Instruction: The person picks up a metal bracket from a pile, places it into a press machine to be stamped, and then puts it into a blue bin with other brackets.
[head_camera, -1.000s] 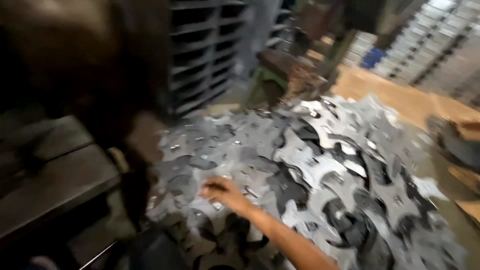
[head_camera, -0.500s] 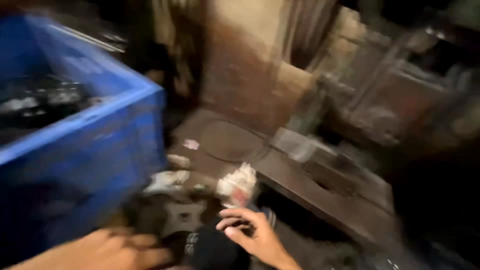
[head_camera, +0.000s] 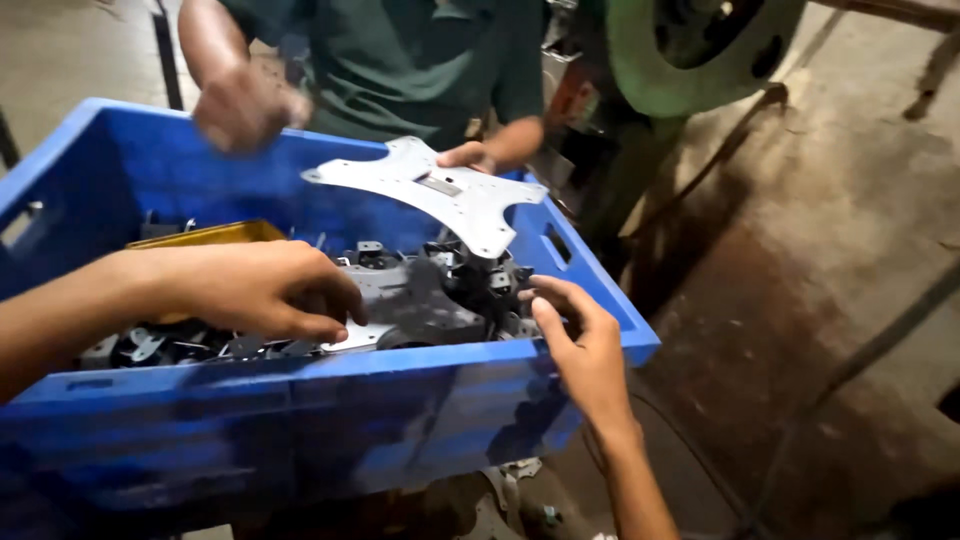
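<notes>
A blue plastic crate (head_camera: 300, 430) holds several dark stamped metal parts (head_camera: 470, 280). My left hand (head_camera: 255, 290) reaches into it from the left, fingers curled over the edge of a flat grey metal plate (head_camera: 400, 305) lying on the pile. At the crate's near right corner, my right hand (head_camera: 580, 345) has its fingers spread, the tips touching the parts by the rim. Across the crate, another person in a green shirt holds a larger light grey plate (head_camera: 440, 195) tilted above the parts with one hand (head_camera: 470, 155). Their other hand (head_camera: 240, 105) is blurred over the far rim.
A yellow flat object (head_camera: 215, 235) lies inside the crate at the back left. A green machine wheel (head_camera: 680, 50) stands behind the crate on the right. Stained concrete floor (head_camera: 800, 250) stretches to the right, with small scraps under the crate.
The view swung from a pile of stamped plates, past a dark machine base, to the crate seen from above. Both my hands are now at the crate, and another person has come into view.
</notes>
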